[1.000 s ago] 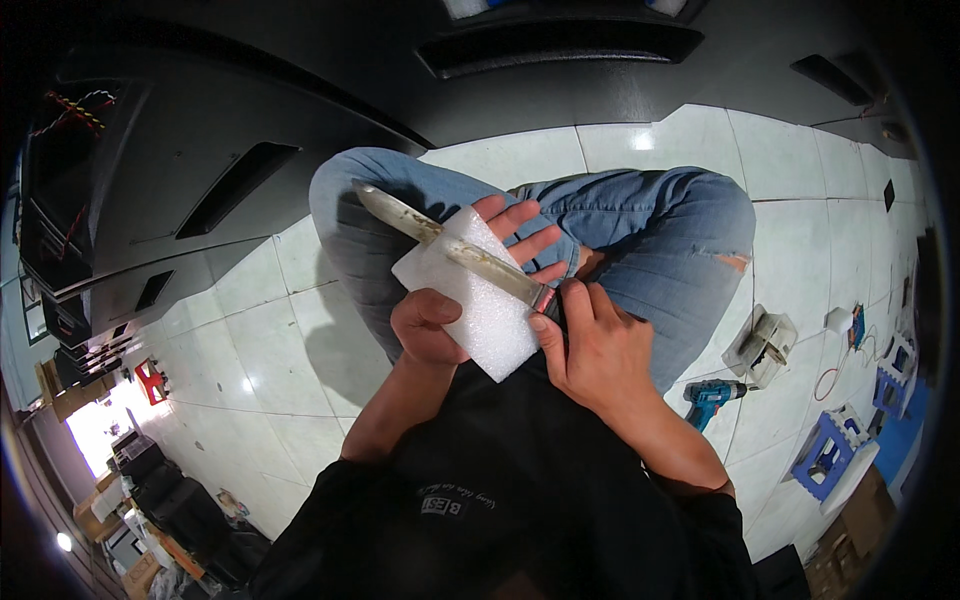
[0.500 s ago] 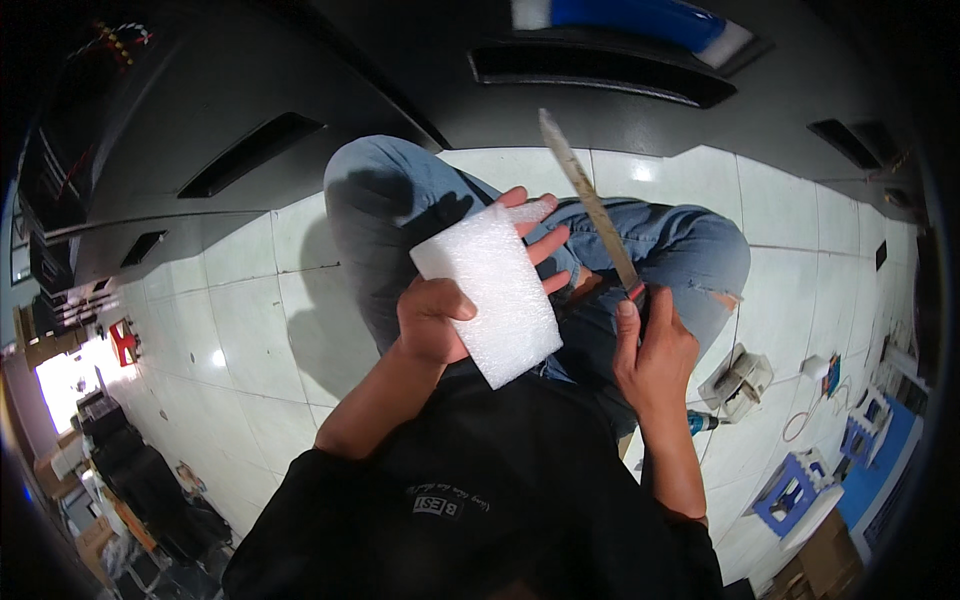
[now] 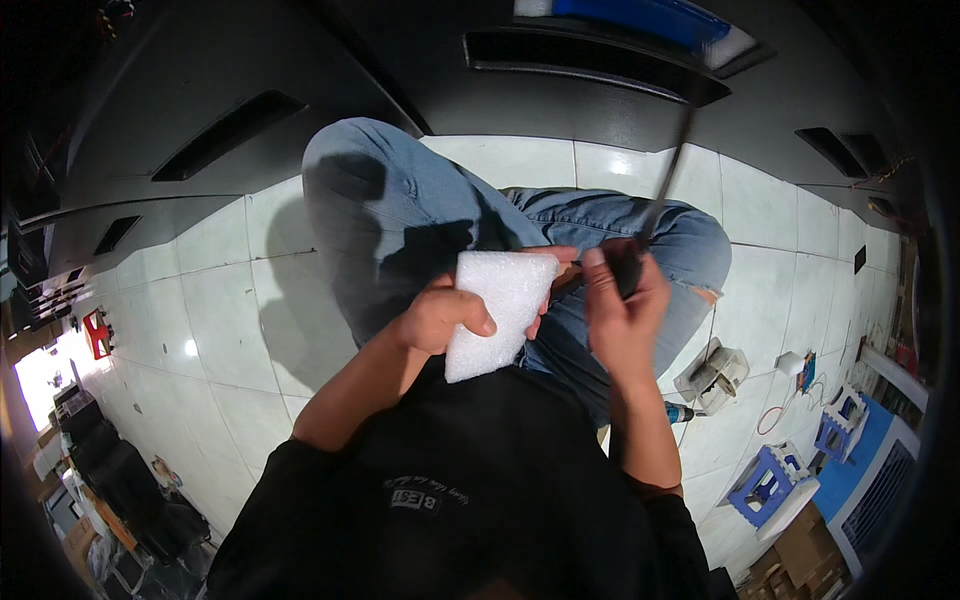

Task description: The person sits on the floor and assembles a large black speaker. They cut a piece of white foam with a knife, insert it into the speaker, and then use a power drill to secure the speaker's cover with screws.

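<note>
My left hand (image 3: 437, 318) is closed on a white foam block (image 3: 497, 310), thumb on its upper face and fingers under and behind it. The block is held above my lap, its long side running toward my body. To its right, my right hand (image 3: 630, 310) grips a knife by its dark handle (image 3: 625, 265). The long, narrow blade (image 3: 672, 165) points up and away from me, blurred by motion, and stands apart from the foam. My bent legs in blue jeans (image 3: 375, 215) lie beneath both hands.
Dark cabinets with recessed slots (image 3: 600, 65) stand just beyond my knees. On the tiled floor to the right are a grey plastic container (image 3: 715, 375), a teal power drill (image 3: 682, 412) and blue-and-white plastic stools (image 3: 765, 487). Far left stands a small red object (image 3: 98, 333).
The knife has swung from leaning left to leaning right, with its handle farther from me. My left hand has turned the foam block more upright, and its fingers have folded in behind it.
</note>
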A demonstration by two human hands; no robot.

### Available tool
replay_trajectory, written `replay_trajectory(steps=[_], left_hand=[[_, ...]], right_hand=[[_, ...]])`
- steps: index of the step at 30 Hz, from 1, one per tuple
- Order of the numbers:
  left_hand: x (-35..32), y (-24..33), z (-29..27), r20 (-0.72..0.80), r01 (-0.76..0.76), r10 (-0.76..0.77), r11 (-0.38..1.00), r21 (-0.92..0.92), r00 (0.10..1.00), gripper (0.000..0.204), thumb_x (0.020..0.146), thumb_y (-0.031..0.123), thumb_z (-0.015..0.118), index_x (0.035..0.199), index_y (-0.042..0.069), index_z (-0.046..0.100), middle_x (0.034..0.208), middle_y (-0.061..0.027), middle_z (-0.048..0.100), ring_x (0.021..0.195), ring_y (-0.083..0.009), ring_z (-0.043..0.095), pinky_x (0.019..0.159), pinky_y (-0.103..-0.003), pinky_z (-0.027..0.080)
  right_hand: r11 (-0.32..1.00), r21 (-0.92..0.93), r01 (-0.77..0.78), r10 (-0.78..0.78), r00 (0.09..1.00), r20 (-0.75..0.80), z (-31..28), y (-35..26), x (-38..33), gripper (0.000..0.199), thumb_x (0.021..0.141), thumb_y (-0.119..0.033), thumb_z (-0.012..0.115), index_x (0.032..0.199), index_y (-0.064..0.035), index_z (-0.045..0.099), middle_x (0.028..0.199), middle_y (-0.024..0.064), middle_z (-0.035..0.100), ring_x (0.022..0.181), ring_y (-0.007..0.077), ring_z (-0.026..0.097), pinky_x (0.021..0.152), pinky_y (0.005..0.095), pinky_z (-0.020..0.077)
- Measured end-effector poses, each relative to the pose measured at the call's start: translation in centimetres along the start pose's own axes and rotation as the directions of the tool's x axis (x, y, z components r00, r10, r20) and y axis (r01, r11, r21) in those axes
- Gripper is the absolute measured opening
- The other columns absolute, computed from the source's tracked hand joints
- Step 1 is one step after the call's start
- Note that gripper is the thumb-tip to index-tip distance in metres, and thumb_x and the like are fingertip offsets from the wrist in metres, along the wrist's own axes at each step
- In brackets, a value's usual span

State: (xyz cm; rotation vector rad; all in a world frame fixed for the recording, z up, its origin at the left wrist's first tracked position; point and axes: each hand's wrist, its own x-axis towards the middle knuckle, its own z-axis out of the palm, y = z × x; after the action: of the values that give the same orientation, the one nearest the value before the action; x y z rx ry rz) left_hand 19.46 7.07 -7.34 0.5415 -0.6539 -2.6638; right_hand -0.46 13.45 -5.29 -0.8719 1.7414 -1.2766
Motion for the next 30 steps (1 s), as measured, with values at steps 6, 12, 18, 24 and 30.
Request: replay_trajectory(steps=[6, 12, 18, 24, 30], left_hand=[[1.1, -0.2, -1.9, 0.063, -0.260, 0.287, 0.925, -0.277, 0.956, 0.116, 0.084, 0.080, 0.054, 0.157, -0.005, 0.022, 0.123, -0.0181, 0.059, 0.109, -0.0321, 0.064, 0.095, -0.049, 0.053], [1.0, 0.0, -1.9, -0.128, -0.209, 0.198, 0.975, -0.080, 0.972, 0.124, 0.076, 0.094, 0.035, 0.156, -0.001, 0.026, 0.137, -0.0204, 0.057, 0.123, -0.0325, 0.060, 0.104, -0.048, 0.049], [1.1, 0.1, -1.3, -0.216, -0.222, 0.230, 0.973, 0.063, 0.949, 0.125, 0.075, 0.095, 0.031, 0.155, -0.001, 0.030, 0.139, -0.0220, 0.056, 0.125, -0.0330, 0.059, 0.106, -0.047, 0.048], [1.2, 0.0, -2.3, -0.117, -0.319, 0.311, 0.946, -0.052, 0.943, 0.115, 0.085, 0.087, 0.016, 0.149, -0.005, 0.037, 0.134, -0.0241, 0.059, 0.123, -0.0342, 0.062, 0.105, -0.048, 0.050], [1.3, 0.3, -0.9, -0.098, -0.288, 0.288, 0.957, 0.016, 0.952, 0.114, 0.085, 0.087, 0.015, 0.148, -0.006, 0.037, 0.131, -0.0236, 0.060, 0.122, -0.0347, 0.062, 0.104, -0.049, 0.050]], right_hand=[[0.980, 0.093, -0.177, 0.151, 0.961, 0.231, -2.1, -1.0, -0.4, 0.033, 0.106, -0.026, 0.056, 0.127, -0.0025, 0.048, 0.073, 0.0003, 0.054, 0.048, 0.0062, 0.048, 0.044, 0.0226, 0.0367], [0.977, -0.113, -0.178, 0.210, 0.769, 0.604, -2.4, -0.3, -2.3, 0.041, 0.107, -0.037, 0.052, 0.091, -0.0001, 0.058, 0.065, 0.0027, 0.056, 0.047, 0.0088, 0.052, 0.043, 0.0259, 0.0401], [0.969, -0.219, -0.111, 0.210, 0.839, 0.501, -1.9, 0.3, -2.8, 0.039, 0.106, -0.032, 0.053, 0.085, 0.0005, 0.060, 0.054, 0.0076, 0.054, 0.046, 0.0178, 0.058, 0.047, 0.0341, 0.0429], [0.953, -0.282, -0.113, 0.261, 0.779, 0.570, -2.6, -0.4, -3.1, 0.040, 0.106, -0.029, 0.053, 0.080, 0.0018, 0.056, 0.054, 0.0128, 0.053, 0.048, 0.0264, 0.060, 0.050, 0.0384, 0.0424], [0.961, -0.276, -0.023, 0.164, 0.850, 0.500, -1.6, -0.3, -3.4, 0.039, 0.104, -0.027, 0.054, 0.079, 0.0028, 0.054, 0.055, 0.0192, 0.051, 0.051, 0.0405, 0.057, 0.053, 0.0439, 0.0419]])
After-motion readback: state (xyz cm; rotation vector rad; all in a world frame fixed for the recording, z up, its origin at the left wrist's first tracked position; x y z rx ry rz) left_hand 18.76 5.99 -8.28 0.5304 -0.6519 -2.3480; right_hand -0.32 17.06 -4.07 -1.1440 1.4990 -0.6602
